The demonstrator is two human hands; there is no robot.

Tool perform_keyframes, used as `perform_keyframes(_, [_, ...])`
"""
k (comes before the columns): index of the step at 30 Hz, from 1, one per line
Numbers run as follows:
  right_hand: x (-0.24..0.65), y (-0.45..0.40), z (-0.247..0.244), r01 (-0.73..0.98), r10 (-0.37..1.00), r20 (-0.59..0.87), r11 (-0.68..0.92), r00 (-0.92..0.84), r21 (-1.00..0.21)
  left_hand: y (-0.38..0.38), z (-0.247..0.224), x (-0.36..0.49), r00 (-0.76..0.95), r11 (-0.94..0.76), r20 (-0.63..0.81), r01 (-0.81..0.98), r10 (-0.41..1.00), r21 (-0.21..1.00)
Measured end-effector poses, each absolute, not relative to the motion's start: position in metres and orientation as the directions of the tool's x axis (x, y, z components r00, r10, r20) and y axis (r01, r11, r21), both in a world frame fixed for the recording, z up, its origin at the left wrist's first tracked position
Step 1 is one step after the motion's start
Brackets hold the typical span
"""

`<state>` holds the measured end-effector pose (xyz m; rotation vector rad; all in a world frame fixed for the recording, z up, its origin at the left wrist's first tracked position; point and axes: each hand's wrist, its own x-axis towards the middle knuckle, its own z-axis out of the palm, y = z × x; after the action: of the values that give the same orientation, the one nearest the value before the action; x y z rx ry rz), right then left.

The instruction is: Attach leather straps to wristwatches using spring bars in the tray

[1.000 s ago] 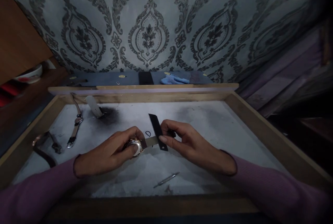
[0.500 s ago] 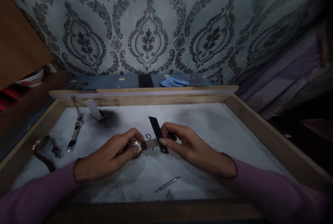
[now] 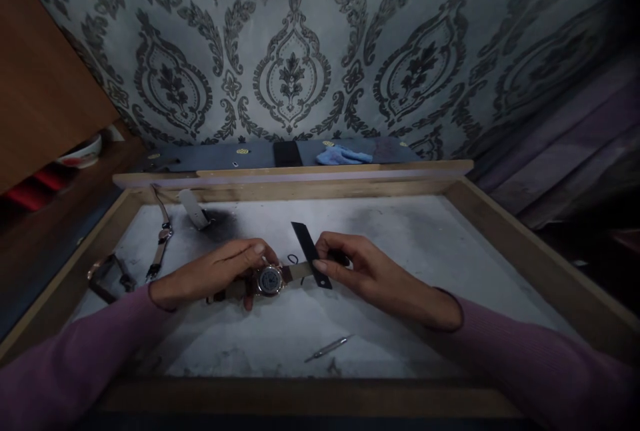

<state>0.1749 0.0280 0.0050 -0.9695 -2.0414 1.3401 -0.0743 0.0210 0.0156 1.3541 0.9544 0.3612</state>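
Observation:
A wristwatch [image 3: 269,280] with its metal case back facing up is in my left hand [image 3: 220,274]. My left fingers curl behind the case and strap, and the thumb is raised off the case. My right hand [image 3: 357,271] pinches a black cutter blade [image 3: 306,244] with a hole at its near end. The blade lies across the watch's light strap [image 3: 300,271]; whether the right fingers also grip the strap is hidden. Just behind the strap is a small dark loop [image 3: 293,259]. Nearer to me a thin metal spring bar tool [image 3: 329,348] lies on the white surface.
A wooden-rimmed tray [image 3: 330,189] surrounds the work. At its left lie two other watches [image 3: 163,234] [image 3: 107,274] and a curled white strap [image 3: 194,209]. A blue cloth [image 3: 344,155] rests beyond the back rim, before a patterned wall.
My left thumb has lifted off the watch's case back, which now shows fully. The right hand keeps the blade at the strap. The view has shifted slightly.

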Motion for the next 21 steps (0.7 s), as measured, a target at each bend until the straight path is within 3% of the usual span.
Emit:
perform_keyframes(8, [0.173,0.029,0.002,0.362,0.753,-0.056,0.248,-0.655,-0.898,0.027,0.012,-0.084,0.72,0.231,-0.406,0.335,0.562,0.913])
perform_keyframes(12, [0.175,0.027,0.007,0.411,0.758,-0.081,0.257,-0.647,-0.875,0.03,0.005,-0.087,0.68,0.24,-0.476,0.417,0.557,0.877])
perform_keyframes(16, [0.188,0.024,0.016,0.442,0.827,-0.076,0.219,-0.558,-0.87,0.048,0.015,-0.07,0.712,0.096,-0.437,0.465,0.55,0.88])
perform_keyframes(21, [0.23,0.011,0.027,0.456,0.899,-0.005,0.217,-0.437,-0.863,0.082,0.047,-0.008,0.746,-0.177,-0.429,0.579,0.51,0.796])
